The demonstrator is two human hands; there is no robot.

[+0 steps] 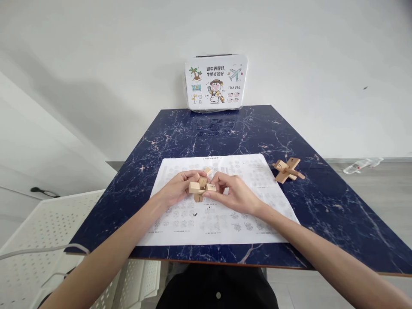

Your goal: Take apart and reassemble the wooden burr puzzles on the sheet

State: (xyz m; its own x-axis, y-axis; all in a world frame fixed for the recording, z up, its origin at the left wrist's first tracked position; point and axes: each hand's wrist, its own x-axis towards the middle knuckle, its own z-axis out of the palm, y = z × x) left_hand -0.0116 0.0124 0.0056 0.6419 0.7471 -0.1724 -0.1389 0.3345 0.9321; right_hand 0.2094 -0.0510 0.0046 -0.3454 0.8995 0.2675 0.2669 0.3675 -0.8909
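Between my two hands is a wooden burr puzzle (202, 184), made of pale interlocking blocks that stick out several ways. My left hand (178, 186) is closed around its left and far side, with the fingers partly hidden behind the blocks. On the other side, my right hand (234, 191) pinches a block end that bears a dark mark. The puzzle is held over a white printed sheet (251, 234) covered with small line diagrams. Right of the sheet lies a second wooden puzzle (287, 170), cross-shaped, with dark markings on its pieces.
The dark blue marbled table (135, 180) carries all of this. A white cartoon-printed case (216, 83) leans against the wall at its far edge. To the left stands a white perforated plastic unit (64, 223) with a pale cable (41, 250). Clear plastic (362, 165) lies beyond the table's right.
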